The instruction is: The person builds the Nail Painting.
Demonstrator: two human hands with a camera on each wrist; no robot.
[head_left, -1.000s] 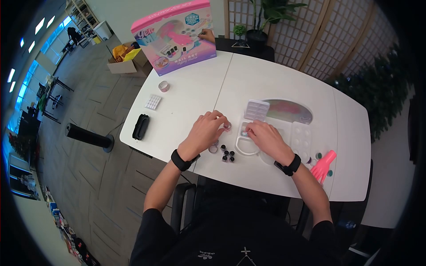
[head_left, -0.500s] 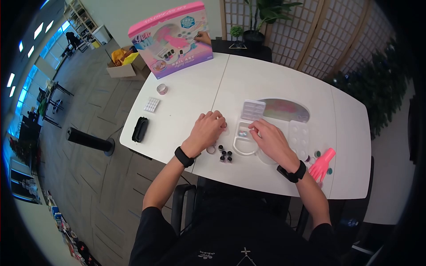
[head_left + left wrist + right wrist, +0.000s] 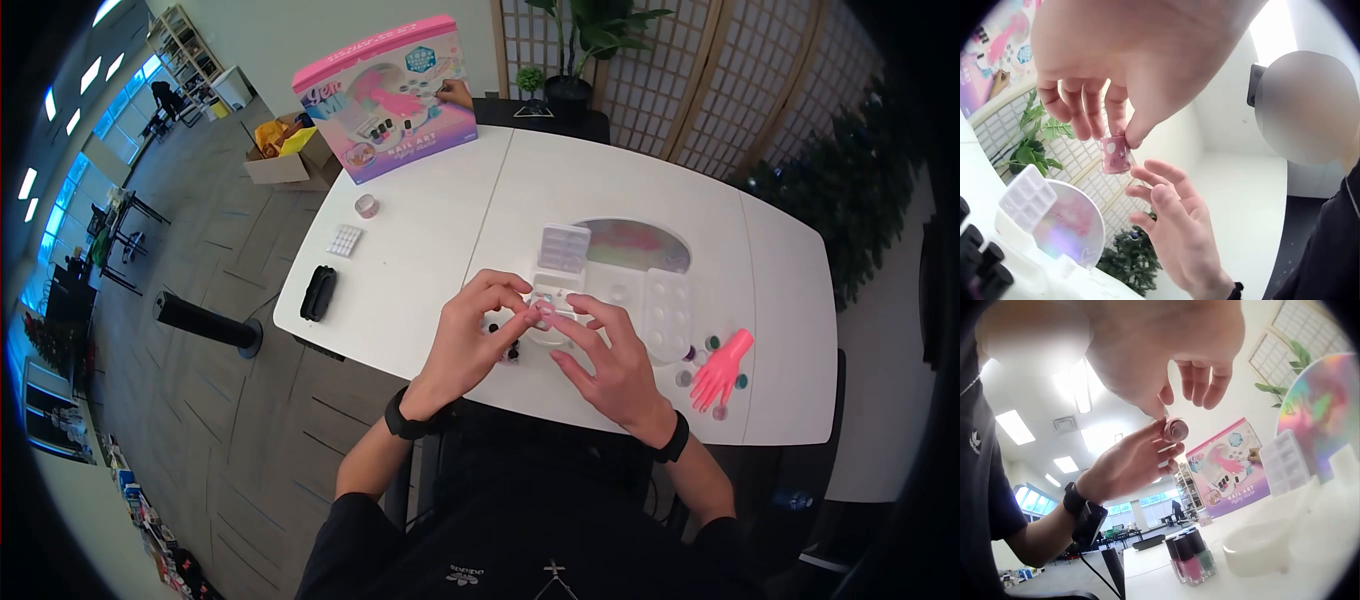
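Thumb and forefinger of my left hand pinch a small pink cylinder marked with white shapes. It is raised in front of the white tray. My right hand is beside it with spread, slightly bent fingers. Its forefinger is close to the cylinder's edge; whether they touch I cannot tell. Behind the hands stands a clear lidded compartment box. Black-capped polish bottles, partly hidden in the head view, stand near my left hand.
An oval mirror and a round-welled palette lie behind my right hand. A pink model hand with small pots is at the right. A printed box, small jar, white pad and black case are at the left.
My left hand has come right and up with the pink cylinder. My right hand has left the compartment and turned toward it, its fingers spreading.
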